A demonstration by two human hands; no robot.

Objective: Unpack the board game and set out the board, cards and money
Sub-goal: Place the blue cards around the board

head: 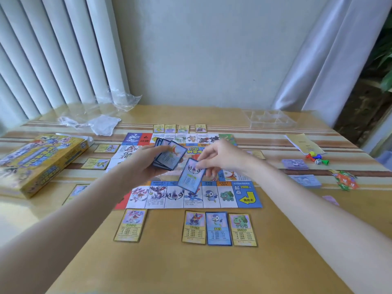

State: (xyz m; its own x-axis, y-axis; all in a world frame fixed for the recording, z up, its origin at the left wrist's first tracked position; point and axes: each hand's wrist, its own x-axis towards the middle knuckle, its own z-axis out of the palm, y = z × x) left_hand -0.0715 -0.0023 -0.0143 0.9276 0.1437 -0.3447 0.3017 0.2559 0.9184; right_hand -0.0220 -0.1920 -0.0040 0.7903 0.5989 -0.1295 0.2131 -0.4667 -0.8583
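The game board (246,196) lies unfolded in the middle of the table. My left hand (146,162) holds a fanned stack of blue-edged cards (169,154) above the board. My right hand (220,158) pinches a single blue-edged card (191,176) by its top edge, just right of and below the stack. Cards lie face up round the board: a yellow card (130,224) and a row of three cards (219,228) along the near edge, more along the left and far edges. Two piles of paper money (294,164) (306,181) sit to the right.
The yellow game box (40,162) stands at the left. Crumpled plastic wrap (101,124) lies at the back left, a clear plastic tray (269,118) at the back right. A booklet (303,143), coloured pawns with a die (317,159) and orange-green tokens (344,180) sit at the right.
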